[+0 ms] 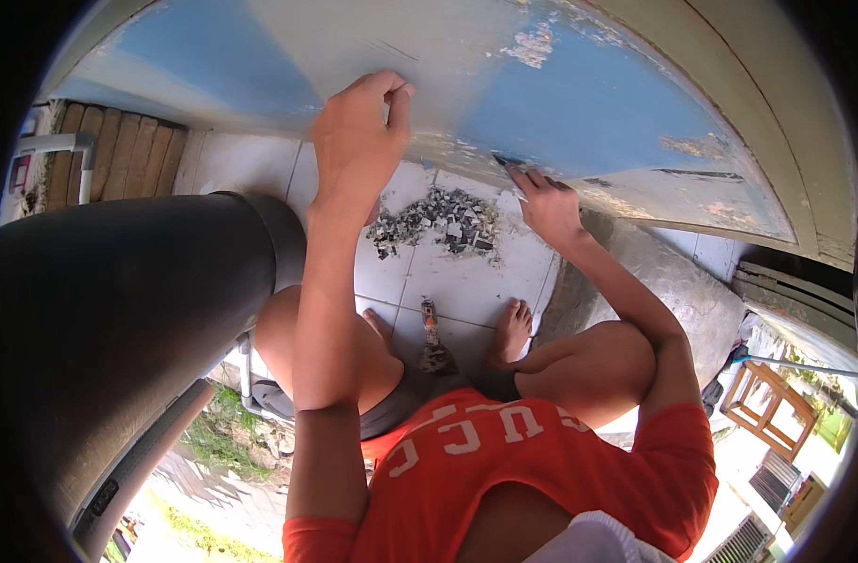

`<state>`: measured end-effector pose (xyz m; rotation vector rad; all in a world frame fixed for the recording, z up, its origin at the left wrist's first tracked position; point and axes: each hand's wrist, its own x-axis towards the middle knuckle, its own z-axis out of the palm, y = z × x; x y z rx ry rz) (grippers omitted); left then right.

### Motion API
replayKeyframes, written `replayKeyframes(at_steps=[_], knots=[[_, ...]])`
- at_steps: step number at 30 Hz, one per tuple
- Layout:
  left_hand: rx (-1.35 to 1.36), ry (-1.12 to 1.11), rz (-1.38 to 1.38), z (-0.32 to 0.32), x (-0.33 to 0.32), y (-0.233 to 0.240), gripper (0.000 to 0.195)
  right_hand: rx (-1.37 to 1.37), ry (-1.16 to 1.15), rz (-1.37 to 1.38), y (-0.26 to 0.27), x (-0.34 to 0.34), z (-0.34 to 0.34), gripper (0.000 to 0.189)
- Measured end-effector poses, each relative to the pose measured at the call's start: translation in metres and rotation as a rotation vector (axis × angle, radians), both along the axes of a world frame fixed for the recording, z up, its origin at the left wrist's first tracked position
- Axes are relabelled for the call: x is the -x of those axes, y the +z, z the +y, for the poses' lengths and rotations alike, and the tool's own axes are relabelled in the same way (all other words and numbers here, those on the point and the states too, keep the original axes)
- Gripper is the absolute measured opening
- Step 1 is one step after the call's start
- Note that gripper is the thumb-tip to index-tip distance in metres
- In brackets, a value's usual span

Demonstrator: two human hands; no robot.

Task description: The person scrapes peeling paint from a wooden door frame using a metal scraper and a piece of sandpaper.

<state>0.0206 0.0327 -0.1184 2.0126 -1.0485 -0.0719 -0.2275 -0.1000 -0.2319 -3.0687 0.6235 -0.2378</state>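
Note:
My left hand is loosely closed, thumb and forefinger tips together, at the beige part of a blue-and-beige painted panel. Nothing shows in its fingers. Lower on the panel, my right hand grips a small dark flat blade, its tip against the panel's worn lower edge. Peeled patches mark the paint. Below both hands, a pile of dark and pale flakes lies on the white tiles. A paint-stained hand tool is between my bare feet, its lower end in shade.
A large black cylinder stands close by my left arm. To the right are a rough concrete slab and a wooden frame. Brown wooden slats and a grey pipe are at far left.

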Motion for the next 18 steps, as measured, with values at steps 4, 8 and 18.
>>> replayKeyframes(at_steps=[4,8,18], knots=[[-0.207,0.035,0.036,0.016,-0.009,0.015,0.022,-0.295,-0.013,-0.223,0.088,0.010,0.004,0.037],[-0.329,0.162,0.096,0.032,-0.025,0.023,0.024,-0.304,-0.074,-0.490,0.191,0.034,0.018,0.026],[-0.171,0.154,0.148,0.023,-0.023,0.021,0.023,-0.085,-0.228,-0.582,0.197,0.030,0.007,0.026]])
